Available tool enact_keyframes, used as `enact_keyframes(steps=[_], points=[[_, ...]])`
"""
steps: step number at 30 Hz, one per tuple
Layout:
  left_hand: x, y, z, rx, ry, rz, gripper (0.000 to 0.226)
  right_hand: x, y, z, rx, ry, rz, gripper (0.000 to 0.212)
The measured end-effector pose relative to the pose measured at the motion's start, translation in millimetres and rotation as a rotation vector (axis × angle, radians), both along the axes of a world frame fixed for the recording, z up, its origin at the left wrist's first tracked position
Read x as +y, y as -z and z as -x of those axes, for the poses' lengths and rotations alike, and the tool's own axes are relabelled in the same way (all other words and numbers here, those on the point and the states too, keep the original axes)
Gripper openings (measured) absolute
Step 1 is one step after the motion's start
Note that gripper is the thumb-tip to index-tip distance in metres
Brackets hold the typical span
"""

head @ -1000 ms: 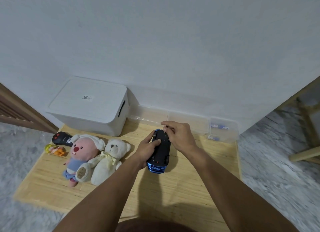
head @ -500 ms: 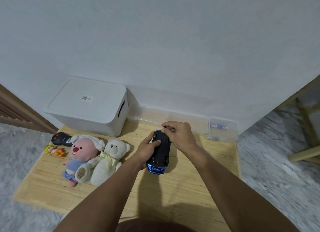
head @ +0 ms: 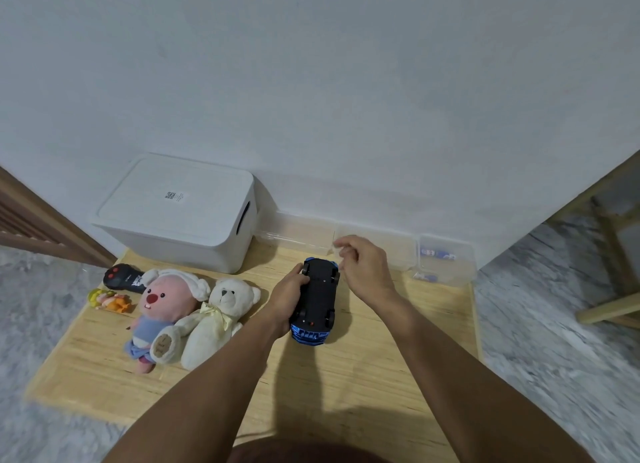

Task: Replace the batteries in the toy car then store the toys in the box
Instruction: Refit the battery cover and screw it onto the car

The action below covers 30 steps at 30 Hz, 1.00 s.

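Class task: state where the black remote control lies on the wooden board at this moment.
In the head view the remote control lies at the board's far-left edge, in front of the white box, beside the pink plush.

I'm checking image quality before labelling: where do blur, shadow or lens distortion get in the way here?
Head view: the right hand is motion-blurred at its fingertips, so what it holds is unclear; the arms cast dark shadows on the wooden board below the toy car; the wide lens bends the floor edges; the clear trays barely stand out against the wall.
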<state>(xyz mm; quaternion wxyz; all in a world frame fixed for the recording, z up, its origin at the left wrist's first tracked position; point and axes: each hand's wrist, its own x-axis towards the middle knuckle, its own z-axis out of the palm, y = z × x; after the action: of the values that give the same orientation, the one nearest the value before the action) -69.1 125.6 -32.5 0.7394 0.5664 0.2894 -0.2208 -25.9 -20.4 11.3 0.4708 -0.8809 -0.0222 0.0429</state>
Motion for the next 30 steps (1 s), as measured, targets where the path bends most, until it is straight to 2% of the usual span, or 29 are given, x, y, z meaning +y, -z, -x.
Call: enact_keyframes(steps=[4,8,11,14,18,20,24,30], points=[[-0.5,-1.4,-1.6,0.106,-0.108,-0.062,0.022,4.0,6.7,9.1,0.240,-0.152,0.268,0.037],[0.1,-1.9,-4.2,0.101,-0.103,-0.082,0.025,10.5,9.7,21.0,0.245,-0.148,0.478,0.039],[-0.9,-7.8,-2.5,0.090,-0.054,-0.084,0.026,16.9,13.2,27.4,0.253,-0.139,0.513,0.038],[-0.1,-11.1,-1.5,0.081,-0.012,-0.061,0.036,19.9,15.2,29.4,0.325,-0.104,0.391,0.032],[5.4,-10.8,-3.8,0.062,-0.057,-0.033,0.031,16.3,10.5,29.0,0.543,0.070,-0.086,0.036],[6.4,-11.8,-4.6,0.032,-0.068,-0.041,0.028,13.9,7.8,31.0,0.605,0.088,-0.191,0.028],[4.1,-11.8,-3.1,-0.010,-0.037,-0.135,0.027,11.2,8.9,33.5,0.655,0.122,-0.194,0.021],[4.8,1.0,1.5,-0.008,-0.080,-0.268,0.043,9.3,15.4,43.8,0.664,0.097,-0.195,0.027]])
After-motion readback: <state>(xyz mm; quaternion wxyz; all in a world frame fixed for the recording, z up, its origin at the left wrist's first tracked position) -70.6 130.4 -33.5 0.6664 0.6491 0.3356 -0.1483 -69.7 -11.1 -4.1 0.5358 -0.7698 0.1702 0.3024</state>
